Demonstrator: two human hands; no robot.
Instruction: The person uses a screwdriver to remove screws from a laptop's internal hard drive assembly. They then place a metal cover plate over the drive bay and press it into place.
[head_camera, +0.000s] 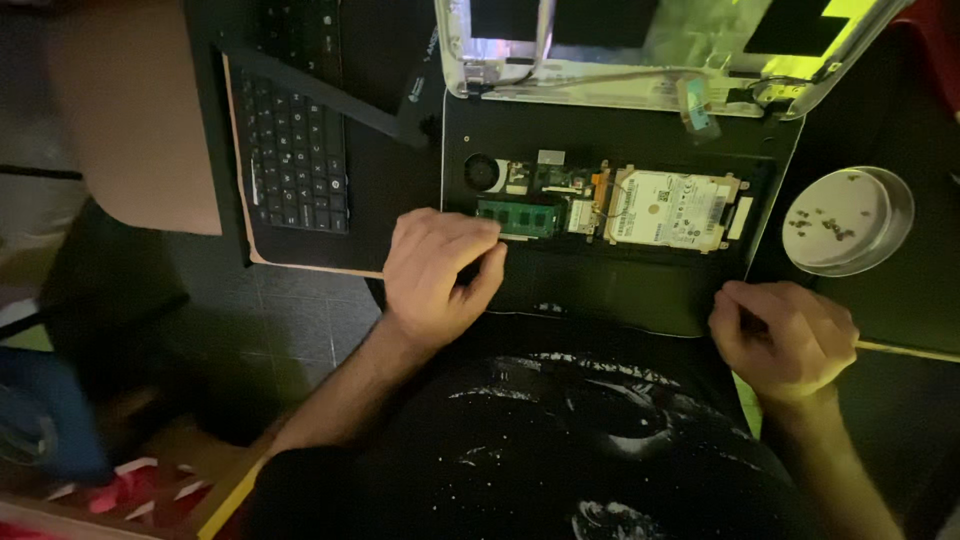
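Observation:
An opened black laptop base lies in front of me with its inner parts bare: a green memory stick, a small fan and a silver hard drive. My left hand rests on the base with its fingertips at the left end of the memory stick. My right hand is curled at the base's near right corner, closed on a thin tool whose pale handle sticks out to the right.
A round white dish with several small screws stands at the right. A black keyboard lies at the left. A silver laptop lid frame with a loose cable lies behind the base.

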